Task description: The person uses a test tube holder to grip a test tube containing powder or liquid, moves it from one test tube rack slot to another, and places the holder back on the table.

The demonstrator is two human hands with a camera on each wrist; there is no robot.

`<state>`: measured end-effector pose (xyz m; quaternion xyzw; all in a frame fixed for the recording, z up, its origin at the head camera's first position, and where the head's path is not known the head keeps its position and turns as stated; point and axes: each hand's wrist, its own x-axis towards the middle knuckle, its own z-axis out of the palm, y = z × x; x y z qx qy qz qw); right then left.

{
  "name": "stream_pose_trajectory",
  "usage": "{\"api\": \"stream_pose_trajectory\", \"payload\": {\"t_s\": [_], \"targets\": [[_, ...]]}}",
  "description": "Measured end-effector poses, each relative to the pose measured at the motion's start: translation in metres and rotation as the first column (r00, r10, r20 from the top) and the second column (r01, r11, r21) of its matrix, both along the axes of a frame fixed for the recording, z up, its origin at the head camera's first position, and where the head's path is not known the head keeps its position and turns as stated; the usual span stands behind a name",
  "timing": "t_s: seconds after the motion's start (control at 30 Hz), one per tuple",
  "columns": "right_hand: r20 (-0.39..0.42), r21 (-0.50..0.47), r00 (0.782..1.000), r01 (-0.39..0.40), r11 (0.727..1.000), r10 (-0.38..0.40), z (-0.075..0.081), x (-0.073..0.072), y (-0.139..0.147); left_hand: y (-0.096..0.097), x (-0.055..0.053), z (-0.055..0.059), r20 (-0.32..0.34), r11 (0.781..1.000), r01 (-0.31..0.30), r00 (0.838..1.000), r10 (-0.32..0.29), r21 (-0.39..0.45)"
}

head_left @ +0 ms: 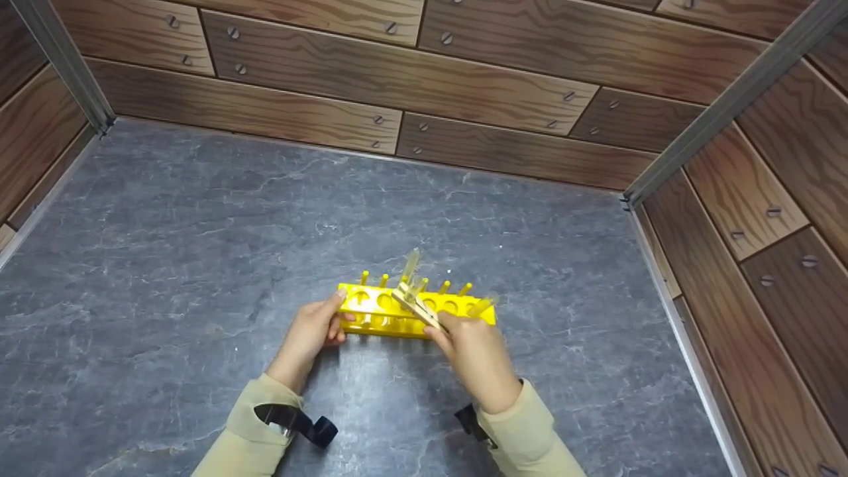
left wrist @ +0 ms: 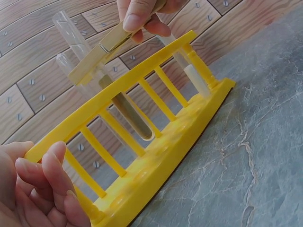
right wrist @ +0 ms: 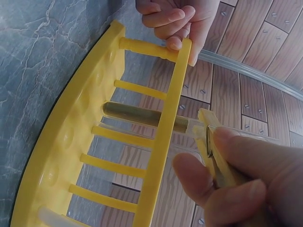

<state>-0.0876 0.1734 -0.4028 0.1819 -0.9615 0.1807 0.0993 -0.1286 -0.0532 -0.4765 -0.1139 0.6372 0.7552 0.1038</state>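
Note:
A yellow test tube rack (head_left: 374, 326) stands on the grey marbled surface. My left hand (head_left: 310, 331) grips its left end, thumb on the upper bar and fingers curled beneath. With thumb and fingers, my right hand (head_left: 480, 354) pinches a wooden test tube clamp (left wrist: 97, 54) above the rack. The clamp's jaws are around the upper part of a glass test tube (right wrist: 137, 115) holding brownish liquid, whose lower part is inside the rack. Beside it is a second clear tube (left wrist: 64, 61). Near the rack's right end stands a tube with white contents (left wrist: 196, 81).
Several yellow pegs (head_left: 446, 285) rise along the rack's far side. Wood-patterned panels (head_left: 318, 86) wall the back and both sides, joined by grey metal corner strips (head_left: 715, 109). The marbled surface (head_left: 199, 218) extends around the rack.

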Motion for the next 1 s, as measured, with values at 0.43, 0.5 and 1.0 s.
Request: {"api": "stream_pose_trajectory", "payload": {"t_s": [0.43,0.5,1.0], "targets": [[0.01,0.006,1.0,0.005,1.0,-0.005,-0.0033,-0.0012,-0.0002,-0.0001,-0.0018,-0.0036,-0.01,1.0,0.002,1.0,-0.002,-0.008],[0.007,0.007,1.0,0.002,1.0,-0.002,-0.0037,-0.0014,-0.0004,-0.0001,-0.0019,-0.0035,-0.012,1.0,0.002,1.0,-0.002,-0.008],[0.023,0.004,1.0,0.003,1.0,-0.003,-0.0055,-0.0017,0.0,-0.0002,-0.0011,-0.0021,-0.011,1.0,0.007,1.0,-0.007,-0.005]]}}
